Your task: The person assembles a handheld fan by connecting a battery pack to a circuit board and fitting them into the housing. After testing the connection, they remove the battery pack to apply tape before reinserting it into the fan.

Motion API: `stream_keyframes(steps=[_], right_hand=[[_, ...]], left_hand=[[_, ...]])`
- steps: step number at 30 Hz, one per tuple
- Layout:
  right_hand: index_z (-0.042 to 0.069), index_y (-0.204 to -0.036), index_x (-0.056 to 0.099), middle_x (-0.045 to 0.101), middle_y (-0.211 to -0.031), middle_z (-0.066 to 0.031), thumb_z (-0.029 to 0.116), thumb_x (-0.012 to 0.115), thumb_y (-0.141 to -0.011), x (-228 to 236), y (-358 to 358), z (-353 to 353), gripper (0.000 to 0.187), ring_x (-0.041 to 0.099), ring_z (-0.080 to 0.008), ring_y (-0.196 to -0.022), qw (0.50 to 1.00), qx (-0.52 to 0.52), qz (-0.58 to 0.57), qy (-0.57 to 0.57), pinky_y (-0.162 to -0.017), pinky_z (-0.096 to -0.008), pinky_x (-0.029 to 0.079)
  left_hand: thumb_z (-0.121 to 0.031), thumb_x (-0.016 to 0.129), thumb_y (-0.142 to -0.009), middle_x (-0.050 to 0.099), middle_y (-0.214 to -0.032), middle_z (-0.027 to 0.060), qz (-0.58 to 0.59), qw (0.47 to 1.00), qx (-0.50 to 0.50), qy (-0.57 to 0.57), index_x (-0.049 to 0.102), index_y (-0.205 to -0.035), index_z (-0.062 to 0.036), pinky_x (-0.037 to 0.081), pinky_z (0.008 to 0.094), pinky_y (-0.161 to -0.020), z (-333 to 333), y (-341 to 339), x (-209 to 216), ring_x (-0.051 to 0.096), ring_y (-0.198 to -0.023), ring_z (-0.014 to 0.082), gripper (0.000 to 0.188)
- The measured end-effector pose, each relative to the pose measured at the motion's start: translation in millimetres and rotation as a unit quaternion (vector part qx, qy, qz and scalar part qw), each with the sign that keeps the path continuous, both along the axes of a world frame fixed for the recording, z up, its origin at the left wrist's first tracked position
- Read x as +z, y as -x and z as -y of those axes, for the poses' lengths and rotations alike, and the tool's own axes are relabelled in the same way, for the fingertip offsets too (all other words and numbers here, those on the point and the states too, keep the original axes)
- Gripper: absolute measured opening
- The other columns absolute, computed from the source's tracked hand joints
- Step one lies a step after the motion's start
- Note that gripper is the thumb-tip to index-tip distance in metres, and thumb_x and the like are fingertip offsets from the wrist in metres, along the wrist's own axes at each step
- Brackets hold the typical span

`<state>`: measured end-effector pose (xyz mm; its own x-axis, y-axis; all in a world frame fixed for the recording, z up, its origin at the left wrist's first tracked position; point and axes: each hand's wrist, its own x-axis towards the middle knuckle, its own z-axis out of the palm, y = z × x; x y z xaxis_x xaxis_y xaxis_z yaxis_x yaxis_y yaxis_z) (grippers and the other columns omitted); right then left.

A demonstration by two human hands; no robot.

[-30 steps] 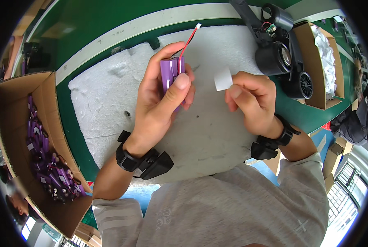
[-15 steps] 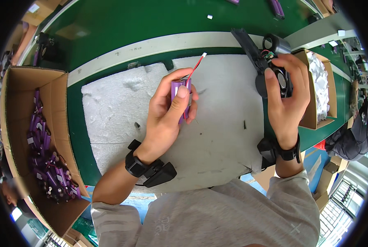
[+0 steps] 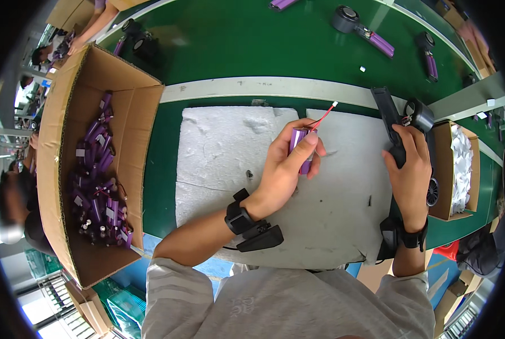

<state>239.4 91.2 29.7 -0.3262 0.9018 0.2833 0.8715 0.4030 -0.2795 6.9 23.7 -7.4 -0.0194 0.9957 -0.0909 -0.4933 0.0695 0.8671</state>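
My left hand [image 3: 284,169] is closed round a purple battery pack [image 3: 299,141], above the white foam mat [image 3: 343,209]. A thin red and dark lead [image 3: 323,116] rises from the pack and ends in a small white connector. At the mat's right edge my right hand [image 3: 412,175] curls its fingers over a black handheld device. Its long, narrow black casing [image 3: 384,107] sticks out beyond the fingers, and a round black head [image 3: 419,114] lies beside it. My palm and fingers hide much of the device's middle.
On the left stands a deep cardboard box [image 3: 153,113] with many purple battery packs [image 3: 97,152]. A smaller box [image 3: 474,169] at right holds white slips. Beyond a pale rail [image 3: 235,87], several black round-headed devices [image 3: 347,20] with purple cells lie on the green surface [image 3: 235,45]. Another person's arm [image 3: 97,28] reaches in far left.
The view has swung left, so the scene sits farther right. My right fingers have shifted from near the small circuit board onto the black casing. My left hand still holds the battery pack.
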Motion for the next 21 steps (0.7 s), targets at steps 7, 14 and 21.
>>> stream_keyframes(steps=[7, 14, 21], right_hand=[[0.008, -0.119, 0.059, 0.058, -0.12, -0.0123, 0.004, 0.074, -0.074, -7, 1, -4, 0.048, 0.056, -0.0363, -0.109, 0.999, 0.008, 0.01, -0.036, -0.091, -0.0411, 0.046], [0.002, -0.109, 0.062, 0.061, -0.112, -0.0149, 0.001, 0.069, -0.078, -2, 12, 11, 0.032, 0.061, -0.0293, -0.097, 0.962, 0.115, -0.194, -0.157, -0.081, -0.0373, 0.05], [0.0, -0.104, 0.062, 0.062, -0.109, -0.0146, -0.001, 0.068, -0.079, -6, 9, 11, 0.025, 0.063, -0.0268, -0.089, 0.954, 0.149, -0.231, -0.121, -0.076, -0.0338, 0.051]], left_hand=[[-0.023, 0.05, -0.101, 0.063, -0.086, 0.0076, 0.025, 0.999, -0.014, 0.024, 0.05, -0.118, -0.0076, 0.041, 0.0244, -0.054, 1, 4, 3, 0.053, -0.06, 0.0096, 0.023], [-0.017, 0.045, -0.102, 0.066, -0.102, 0.0143, -0.055, 0.997, -0.046, -0.035, 0.052, -0.116, -0.0061, 0.049, 0.0294, -0.063, 3, 0, 4, 0.06, -0.069, 0.0149, 0.019], [-0.014, 0.048, -0.102, 0.064, -0.113, 0.0171, -0.012, 0.998, -0.038, -0.056, 0.054, -0.115, -0.0046, 0.052, 0.0338, -0.079, 0, -1, -4, 0.065, -0.09, 0.0207, 0.017]])
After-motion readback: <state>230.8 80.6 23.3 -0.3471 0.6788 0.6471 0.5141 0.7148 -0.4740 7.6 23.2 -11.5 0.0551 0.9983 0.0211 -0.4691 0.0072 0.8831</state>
